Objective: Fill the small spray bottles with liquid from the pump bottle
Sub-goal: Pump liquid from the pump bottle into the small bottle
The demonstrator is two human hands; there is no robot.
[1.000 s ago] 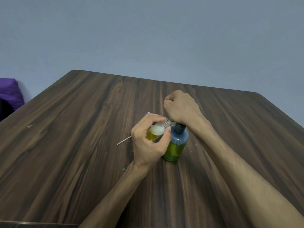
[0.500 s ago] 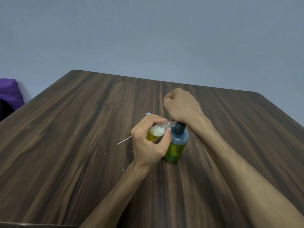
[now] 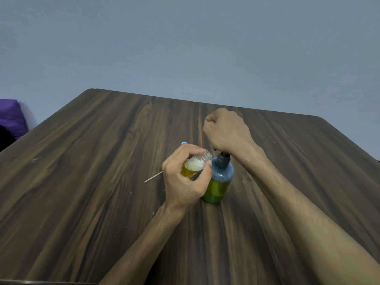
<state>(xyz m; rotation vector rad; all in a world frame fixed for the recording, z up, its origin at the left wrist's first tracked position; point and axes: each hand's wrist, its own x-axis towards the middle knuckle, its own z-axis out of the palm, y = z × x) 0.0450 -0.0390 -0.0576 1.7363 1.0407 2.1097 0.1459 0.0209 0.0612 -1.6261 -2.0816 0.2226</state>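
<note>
The left hand (image 3: pixel 185 182) grips a small spray bottle (image 3: pixel 195 166) — uncapped, tilted, amber liquid under foam — touching the pump bottle (image 3: pixel 219 182) standing mid-surface (image 3: pixel 82 182). The right hand (image 3: pixel 225 130), fisted, presses on its pump head — a thin stick (image 3: pixel 153 178) lies left.

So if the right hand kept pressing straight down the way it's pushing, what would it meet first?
The right hand already sits on the pump head, mostly hidden beneath it. Straight down comes the dark collar and then the body of the pump bottle, standing on the table. Contact looks made, though the hand hides it.
</note>
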